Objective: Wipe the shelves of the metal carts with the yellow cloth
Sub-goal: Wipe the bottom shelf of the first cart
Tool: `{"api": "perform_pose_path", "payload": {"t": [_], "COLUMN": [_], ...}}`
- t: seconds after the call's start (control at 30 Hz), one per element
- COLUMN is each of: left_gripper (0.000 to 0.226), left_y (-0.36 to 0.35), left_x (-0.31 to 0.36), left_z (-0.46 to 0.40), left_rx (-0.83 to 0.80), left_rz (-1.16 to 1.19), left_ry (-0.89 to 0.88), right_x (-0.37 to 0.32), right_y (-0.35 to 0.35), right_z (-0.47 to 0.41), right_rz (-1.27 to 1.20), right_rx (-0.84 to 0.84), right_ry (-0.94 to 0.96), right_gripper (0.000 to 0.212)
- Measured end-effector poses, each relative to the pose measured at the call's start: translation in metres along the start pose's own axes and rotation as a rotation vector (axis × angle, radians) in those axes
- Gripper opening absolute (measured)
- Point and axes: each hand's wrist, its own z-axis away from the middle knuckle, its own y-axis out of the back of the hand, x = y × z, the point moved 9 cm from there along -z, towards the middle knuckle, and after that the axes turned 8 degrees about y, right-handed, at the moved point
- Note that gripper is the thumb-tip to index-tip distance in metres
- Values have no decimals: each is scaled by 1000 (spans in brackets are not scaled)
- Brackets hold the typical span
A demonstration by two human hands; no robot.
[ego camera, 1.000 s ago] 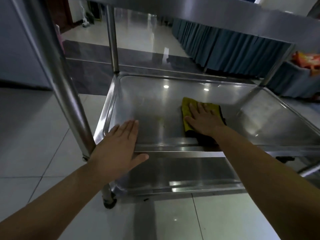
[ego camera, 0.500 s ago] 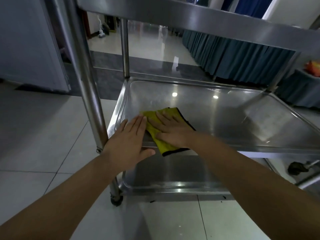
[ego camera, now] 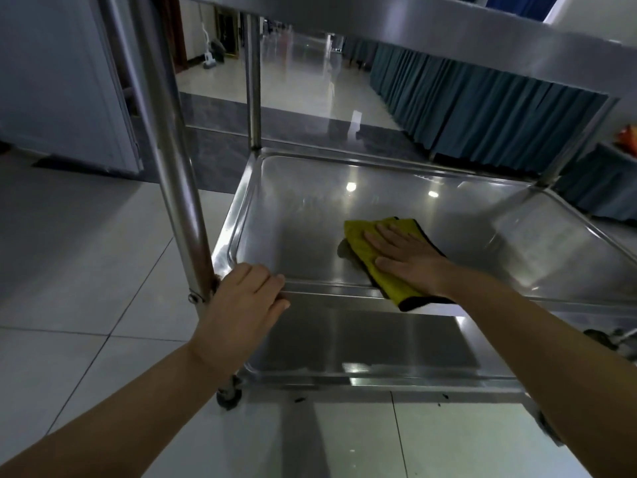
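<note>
A steel cart stands in front of me with its middle shelf (ego camera: 448, 208) in plain sight. The yellow cloth (ego camera: 370, 258), folded with a dark edge, lies on that shelf near its front lip and hangs slightly over it. My right hand (ego camera: 408, 258) presses flat on the cloth, fingers spread. My left hand (ego camera: 244, 298) grips the shelf's front-left rim beside the near-left post (ego camera: 165, 139). The bottom shelf (ego camera: 362, 343) shows below, and the top shelf's edge (ego camera: 448, 39) runs overhead.
A caster (ego camera: 229, 396) sits under the near-left post on the pale tiled floor. Teal skirted tables (ego camera: 482, 108) line the back right. A grey door or panel (ego camera: 62, 84) stands at the left. Something orange (ego camera: 629, 139) lies at the far right edge.
My right hand has slid the cloth rightward from the front-left corner toward the shelf's middle. My left hand has shifted left onto the rim next to the post.
</note>
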Motion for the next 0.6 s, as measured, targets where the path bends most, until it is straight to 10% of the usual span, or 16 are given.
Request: {"api": "perform_pose_path", "payload": {"t": [0.6], "left_gripper": [33], "left_y": [-15], "left_x": [-26], "left_z": [11], "left_rx": [92], "left_rz": [105], "left_ry": [-130], "right_x": [-50], "right_y": [54], "right_z": [-211], "right_rz": [4], "right_rx": [97], "right_ry": [-60], "right_gripper": [56]}}
